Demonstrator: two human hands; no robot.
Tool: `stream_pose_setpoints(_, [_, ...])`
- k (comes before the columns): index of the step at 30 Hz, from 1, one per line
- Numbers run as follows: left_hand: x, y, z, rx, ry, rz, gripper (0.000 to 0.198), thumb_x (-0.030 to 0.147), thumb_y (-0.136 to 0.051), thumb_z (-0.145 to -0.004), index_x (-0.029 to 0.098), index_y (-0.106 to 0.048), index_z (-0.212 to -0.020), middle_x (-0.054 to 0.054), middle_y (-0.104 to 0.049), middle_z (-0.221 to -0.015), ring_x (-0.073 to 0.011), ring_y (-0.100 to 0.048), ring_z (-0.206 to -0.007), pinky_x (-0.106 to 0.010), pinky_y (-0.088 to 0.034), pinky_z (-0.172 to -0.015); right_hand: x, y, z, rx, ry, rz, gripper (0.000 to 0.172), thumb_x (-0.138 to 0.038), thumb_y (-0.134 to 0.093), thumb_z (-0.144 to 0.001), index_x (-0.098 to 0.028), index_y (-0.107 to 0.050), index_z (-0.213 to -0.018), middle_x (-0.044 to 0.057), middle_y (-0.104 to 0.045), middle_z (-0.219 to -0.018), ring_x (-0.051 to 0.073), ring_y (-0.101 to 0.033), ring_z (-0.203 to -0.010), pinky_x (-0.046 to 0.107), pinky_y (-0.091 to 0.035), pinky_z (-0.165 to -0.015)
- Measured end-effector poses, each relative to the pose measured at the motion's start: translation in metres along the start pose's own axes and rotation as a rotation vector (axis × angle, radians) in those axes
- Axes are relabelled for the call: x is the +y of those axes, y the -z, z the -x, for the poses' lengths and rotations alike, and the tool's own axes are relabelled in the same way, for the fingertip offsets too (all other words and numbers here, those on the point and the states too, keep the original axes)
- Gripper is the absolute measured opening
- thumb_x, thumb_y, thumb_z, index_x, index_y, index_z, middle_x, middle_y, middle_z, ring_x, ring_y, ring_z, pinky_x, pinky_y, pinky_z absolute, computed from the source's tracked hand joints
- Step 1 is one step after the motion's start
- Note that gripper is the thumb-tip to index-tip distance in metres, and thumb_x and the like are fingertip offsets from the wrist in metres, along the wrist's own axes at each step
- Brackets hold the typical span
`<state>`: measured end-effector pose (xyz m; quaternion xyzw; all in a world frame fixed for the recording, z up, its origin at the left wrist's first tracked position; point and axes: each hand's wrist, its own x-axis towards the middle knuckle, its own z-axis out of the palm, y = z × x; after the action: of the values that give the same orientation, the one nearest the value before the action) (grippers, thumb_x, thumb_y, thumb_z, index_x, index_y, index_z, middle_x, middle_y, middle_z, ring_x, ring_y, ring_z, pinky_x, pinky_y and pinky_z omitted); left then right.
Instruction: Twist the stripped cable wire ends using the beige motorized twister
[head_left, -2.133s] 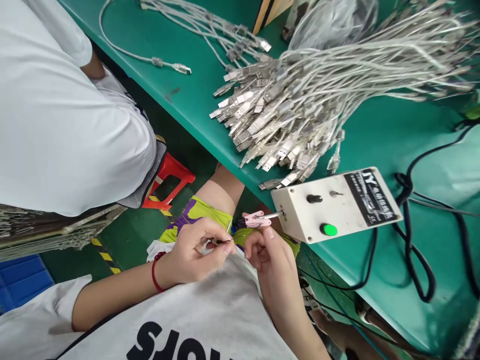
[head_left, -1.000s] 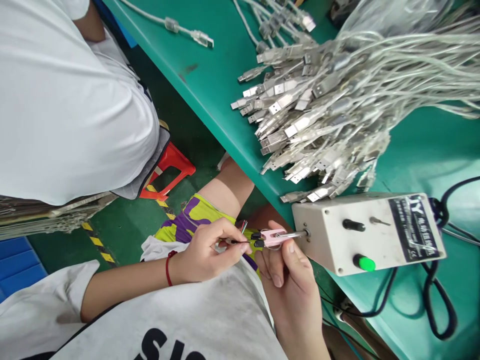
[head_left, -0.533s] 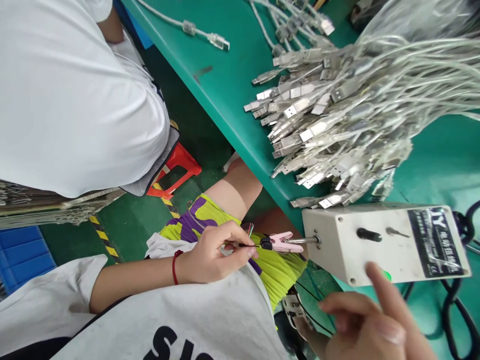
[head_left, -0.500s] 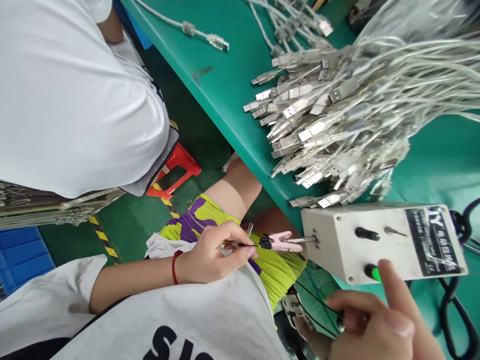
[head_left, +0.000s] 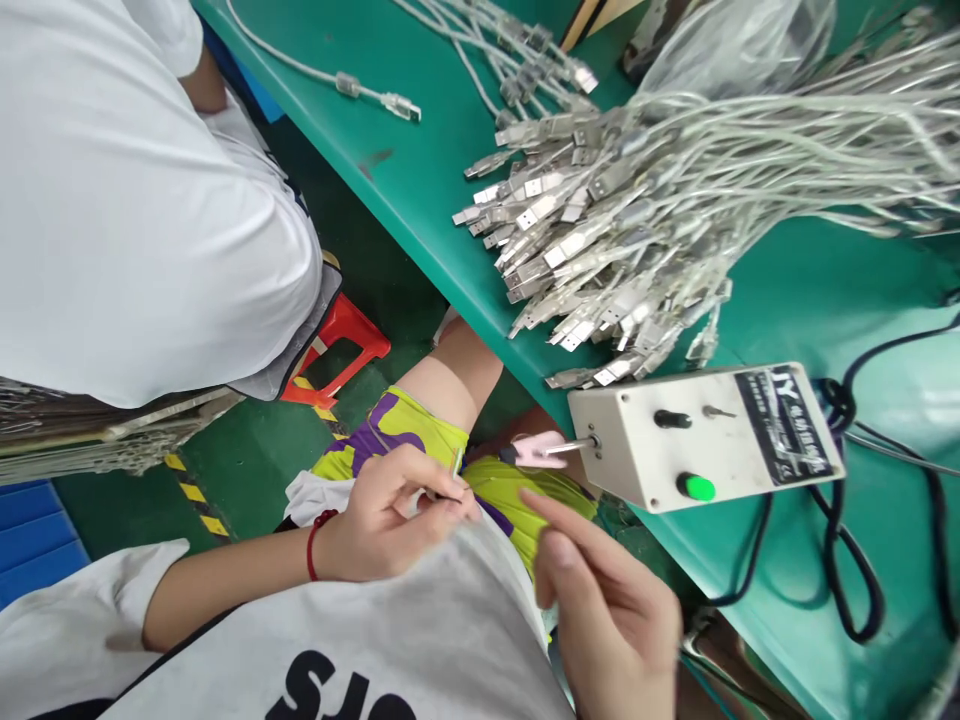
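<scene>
Thin coloured wires point(head_left: 457, 462) stick up between the pinched thumb and forefinger of my left hand point(head_left: 405, 515); most of what it grips is hidden. My right hand point(head_left: 611, 610) holds nothing that I can see, its index finger stretched out and thumb apart, the other fingers curled. It is slightly blurred and lies below a pink clip point(head_left: 540, 451). That clip sits on the metal shaft point(head_left: 574, 445) of a white machine box point(head_left: 622, 450) with a green button point(head_left: 700, 488), and its tips look black.
A large heap of clear USB cables point(head_left: 570, 240) covers part of the green table point(head_left: 420, 200). One USB cable point(head_left: 349, 85) lies apart. Black cords point(head_left: 840, 560) trail from the box. A person in a white shirt point(head_left: 150, 200) sits at left beside a red stool point(head_left: 345, 345).
My right hand has left the green button and come left, towards my left hand. The dark strand between my left hand and the clip no longer shows. The view has shifted.
</scene>
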<state>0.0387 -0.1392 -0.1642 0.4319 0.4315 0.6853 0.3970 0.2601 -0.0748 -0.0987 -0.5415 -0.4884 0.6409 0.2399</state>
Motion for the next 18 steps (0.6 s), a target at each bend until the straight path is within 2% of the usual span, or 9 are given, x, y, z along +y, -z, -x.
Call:
stream_pose_setpoints(3, [0.007,0.0,-0.001,-0.15,-0.049,-0.063,0.017,0.016,-0.078,-0.112,0.024,-0.074,-0.127,-0.005,-0.09,-0.1,-0.0206,-0.09,-0.084,-0.026,-0.071,-0.078,-0.001,-0.029,-0.011,-0.196,0.005,-0.078,0.038,-0.06,-0.087,-0.104,-0.033,-0.094,-0.129,-0.003,-0.055,-0.059,0.012,-0.044,-0.055,0.028,-0.039,-0.057])
stream_pose_setpoints(6, [0.01,-0.002,-0.003,-0.197,-0.089,-0.136,0.012,0.023,-0.079,-0.113,0.025,-0.076,-0.124,-0.004,-0.09,-0.098,-0.0198,-0.089,-0.084,-0.026,-0.069,-0.077,-0.007,-0.034,-0.019,-0.383,0.019,-0.161,0.047,-0.061,-0.085,-0.105,-0.03,-0.09,-0.139,-0.005,-0.051,-0.058,0.011,-0.042,-0.055,0.028,-0.037,-0.057])
stream_pose_setpoints(8, [0.011,-0.002,-0.003,-0.217,-0.092,-0.14,0.009,0.024,-0.077,-0.115,0.024,-0.074,-0.124,-0.003,-0.089,-0.096,-0.0177,-0.088,-0.081,-0.024,-0.068,-0.077,-0.011,-0.033,-0.021,-0.461,-0.007,-0.194,0.051,-0.065,-0.083,-0.105,-0.024,-0.091,-0.135,-0.005,-0.046,-0.057,0.01,-0.036,-0.051,0.027,-0.033,-0.052])
stream_pose_setpoints(11, [0.011,-0.003,-0.002,-0.274,-0.099,-0.069,0.012,0.02,-0.072,-0.117,0.024,-0.071,-0.128,0.001,-0.085,-0.088,-0.0139,-0.083,-0.07,-0.021,-0.067,-0.073,-0.014,-0.033,-0.022,-0.468,-0.043,-0.225,0.048,-0.066,-0.085,-0.103,-0.019,-0.095,-0.108,-0.003,-0.045,-0.058,0.011,-0.036,-0.053,0.027,-0.031,-0.048])
stream_pose_setpoints(14, [0.011,-0.005,-0.002,-0.3,-0.097,-0.005,0.013,0.019,-0.069,-0.118,0.025,-0.07,-0.129,0.002,-0.082,-0.086,-0.014,-0.081,-0.067,-0.023,-0.068,-0.072,-0.015,-0.036,-0.021,-0.449,-0.051,-0.268,0.051,-0.065,-0.089,-0.1,-0.02,-0.087,-0.076,-0.001,-0.044,-0.055,0.016,-0.045,-0.059,0.029,-0.038,-0.051])
stream_pose_setpoints(16, [0.011,-0.006,-0.002,-0.308,-0.093,0.014,0.014,0.019,-0.068,-0.119,0.026,-0.071,-0.13,0.001,-0.082,-0.089,-0.0139,-0.08,-0.068,-0.024,-0.068,-0.071,-0.016,-0.037,-0.021,-0.443,-0.07,-0.292,0.053,-0.064,-0.09,-0.099,-0.021,-0.083,-0.07,0.0,-0.047,-0.055,0.016,-0.047,-0.059,0.03,-0.042,-0.052])
stream_pose_setpoints(18, [0.01,-0.007,-0.002,-0.317,-0.095,0.027,0.017,0.019,-0.067,-0.119,0.027,-0.07,-0.134,0.001,-0.082,-0.09,-0.014,-0.079,-0.068,-0.025,-0.068,-0.07,-0.015,-0.037,-0.02,-0.445,-0.091,-0.327,0.051,-0.063,-0.091,-0.098,-0.02,-0.084,-0.072,0.0,-0.054,-0.058,0.012,-0.042,-0.054,0.028,-0.037,-0.048])
